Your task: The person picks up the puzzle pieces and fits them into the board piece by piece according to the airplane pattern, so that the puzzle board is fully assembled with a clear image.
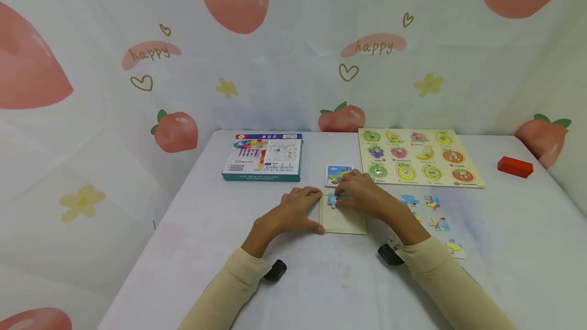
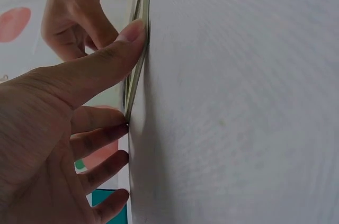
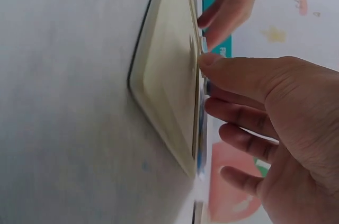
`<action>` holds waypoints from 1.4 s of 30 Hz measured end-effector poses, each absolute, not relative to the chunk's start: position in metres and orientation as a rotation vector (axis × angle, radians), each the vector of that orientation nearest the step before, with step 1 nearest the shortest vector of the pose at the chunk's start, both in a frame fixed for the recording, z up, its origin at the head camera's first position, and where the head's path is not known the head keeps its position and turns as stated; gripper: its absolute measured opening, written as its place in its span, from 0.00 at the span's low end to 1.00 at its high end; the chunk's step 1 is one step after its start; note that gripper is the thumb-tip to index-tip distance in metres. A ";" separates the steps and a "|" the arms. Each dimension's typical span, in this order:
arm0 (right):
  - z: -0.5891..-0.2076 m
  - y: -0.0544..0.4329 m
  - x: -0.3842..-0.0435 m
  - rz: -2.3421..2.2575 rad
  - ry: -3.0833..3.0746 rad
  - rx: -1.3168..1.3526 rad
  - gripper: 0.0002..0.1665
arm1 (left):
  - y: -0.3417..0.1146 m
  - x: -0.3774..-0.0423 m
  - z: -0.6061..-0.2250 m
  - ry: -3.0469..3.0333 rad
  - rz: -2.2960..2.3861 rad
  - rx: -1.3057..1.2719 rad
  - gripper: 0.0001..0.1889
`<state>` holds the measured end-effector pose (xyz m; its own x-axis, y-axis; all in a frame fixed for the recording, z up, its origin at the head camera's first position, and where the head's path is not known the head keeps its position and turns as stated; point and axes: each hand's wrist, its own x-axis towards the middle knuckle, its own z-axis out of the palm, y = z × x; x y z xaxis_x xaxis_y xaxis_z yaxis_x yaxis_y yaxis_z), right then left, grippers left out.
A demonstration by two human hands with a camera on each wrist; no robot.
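Observation:
A shallow square wooden puzzle tray (image 1: 344,223) lies on the table in front of the person. The left hand (image 1: 295,212) holds it at the left side, thumb at the near corner and fingers at the far corner. Over the tray's far left corner, the right hand (image 1: 359,195) pinches a blue jigsaw piece (image 1: 331,200) by its right part; the fingers partly hide it. In the right wrist view the thumb (image 3: 212,61) is at the tray's far edge. Beyond the tray lies a small picture card (image 1: 337,173), partly covered by the right hand.
Several loose jigsaw pieces (image 1: 440,223) lie to the right, some hidden behind the right forearm. Farther back are a fruit peg board (image 1: 440,159) and a boxed bead set (image 1: 261,159). A red block (image 1: 515,167) lies at the far right. A patterned cloth hangs behind.

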<state>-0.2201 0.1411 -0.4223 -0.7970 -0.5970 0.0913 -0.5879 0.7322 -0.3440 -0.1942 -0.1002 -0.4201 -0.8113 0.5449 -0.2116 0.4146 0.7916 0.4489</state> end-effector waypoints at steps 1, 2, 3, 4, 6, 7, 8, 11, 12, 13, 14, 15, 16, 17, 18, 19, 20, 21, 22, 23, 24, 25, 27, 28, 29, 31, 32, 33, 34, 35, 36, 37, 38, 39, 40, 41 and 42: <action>-0.422 0.139 -0.220 -0.563 2.892 -0.992 0.13 | -0.100 -0.194 -0.420 2.648 0.557 0.733 0.51; -0.423 0.138 -0.220 -0.560 2.887 -0.992 0.13 | -0.100 -0.194 -0.420 2.645 0.561 0.733 0.51; -0.423 0.136 -0.220 -0.564 2.877 -0.986 0.13 | -0.100 -0.194 -0.421 2.642 0.564 0.732 0.51; -0.423 0.135 -0.220 -0.562 2.874 -0.986 0.13 | -0.100 -0.194 -0.421 2.640 0.568 0.732 0.51; -0.423 0.133 -0.219 -0.562 2.869 -0.982 0.13 | -0.100 -0.194 -0.422 2.637 0.573 0.732 0.51; -0.423 0.133 -0.219 -0.561 2.868 -0.984 0.13 | -0.100 -0.194 -0.422 2.636 0.576 0.735 0.51; -0.423 0.132 -0.219 -0.562 2.867 -0.984 0.14 | -0.100 -0.195 -0.422 2.638 0.577 0.737 0.51; -0.423 0.133 -0.219 -0.566 2.864 -0.969 0.13 | -0.100 -0.195 -0.423 2.640 0.578 0.744 0.51; -0.423 0.133 -0.219 -0.568 2.863 -0.963 0.13 | -0.100 -0.195 -0.423 2.642 0.576 0.746 0.51; -0.423 0.133 -0.219 -0.568 2.862 -0.958 0.13 | -0.100 -0.195 -0.423 2.643 0.575 0.747 0.51; -0.423 0.134 -0.219 -0.569 2.863 -0.955 0.12 | -0.100 -0.195 -0.423 2.644 0.573 0.746 0.51; -0.423 0.134 -0.219 -0.569 2.864 -0.956 0.12 | -0.100 -0.195 -0.423 2.643 0.570 0.745 0.51; -0.424 0.134 -0.220 -0.568 2.867 -0.963 0.11 | -0.100 -0.195 -0.423 2.644 0.569 0.746 0.51; -0.424 0.134 -0.220 -0.570 2.868 -0.972 0.11 | -0.100 -0.195 -0.423 2.644 0.569 0.745 0.51; -0.424 0.134 -0.220 -0.576 2.869 -0.980 0.11 | -0.100 -0.195 -0.423 2.645 0.567 0.745 0.51; -0.424 0.133 -0.220 -0.578 2.872 -0.990 0.11 | -0.100 -0.195 -0.423 2.644 0.568 0.746 0.51; -0.424 0.133 -0.220 -0.581 2.875 -0.997 0.10 | -0.100 -0.195 -0.423 2.644 0.567 0.747 0.51; -0.424 0.133 -0.220 -0.583 2.879 -1.002 0.10 | -0.100 -0.195 -0.423 2.645 0.568 0.749 0.51; -0.424 0.132 -0.220 -0.587 2.882 -1.003 0.10 | -0.100 -0.195 -0.423 2.645 0.573 0.754 0.50; -0.424 0.132 -0.220 -0.590 2.885 -1.001 0.10 | -0.100 -0.195 -0.423 2.642 0.577 0.755 0.50; -0.424 0.132 -0.221 -0.591 2.888 -0.996 0.10 | -0.099 -0.195 -0.423 2.641 0.577 0.760 0.50; -0.424 0.131 -0.221 -0.590 2.894 -0.991 0.10 | -0.099 -0.195 -0.423 2.640 0.577 0.767 0.49; -0.424 0.131 -0.221 -0.592 2.900 -0.977 0.11 | -0.099 -0.195 -0.422 2.639 0.569 0.780 0.48; -0.424 0.131 -0.221 -0.594 2.903 -0.967 0.11 | -0.099 -0.195 -0.422 2.639 0.562 0.787 0.47; -0.424 0.131 -0.221 -0.592 2.908 -0.962 0.11 | -0.098 -0.196 -0.422 2.640 0.549 0.793 0.46; -0.424 0.131 -0.220 -0.594 2.913 -0.951 0.11 | -0.098 -0.195 -0.422 2.640 0.539 0.812 0.45; -0.424 0.131 -0.220 -0.593 2.914 -0.946 0.12 | -0.097 -0.195 -0.422 2.636 0.536 0.822 0.44; -0.424 0.131 -0.220 -0.590 2.917 -0.942 0.12 | -0.097 -0.195 -0.422 2.631 0.538 0.838 0.44; -0.425 0.131 -0.220 -0.590 2.917 -0.939 0.12 | -0.096 -0.195 -0.422 2.623 0.534 0.851 0.43; -0.425 0.131 -0.220 -0.588 2.918 -0.940 0.13 | -0.096 -0.195 -0.422 2.619 0.528 0.866 0.42; -0.425 0.132 -0.220 -0.593 2.915 -0.938 0.13 | -0.096 -0.194 -0.421 2.614 0.525 0.879 0.41; -0.426 0.133 -0.220 -0.592 2.915 -0.938 0.14 | -0.096 -0.194 -0.421 2.610 0.515 0.889 0.40; -0.426 0.134 -0.220 -0.596 2.913 -0.938 0.15 | -0.095 -0.194 -0.421 2.608 0.504 0.894 0.40; -0.426 0.136 -0.220 -0.596 2.916 -0.942 0.16 | -0.095 -0.193 -0.421 2.610 0.492 0.897 0.39; -0.425 0.138 -0.219 -0.594 2.922 -0.951 0.17 | -0.095 -0.193 -0.420 2.613 0.480 0.896 0.39; -0.425 0.141 -0.219 -0.591 2.928 -0.965 0.17 | -0.095 -0.192 -0.420 2.618 0.475 0.893 0.39; -0.424 0.144 -0.218 -0.594 2.932 -0.968 0.18 | -0.095 -0.192 -0.420 2.619 0.473 0.889 0.40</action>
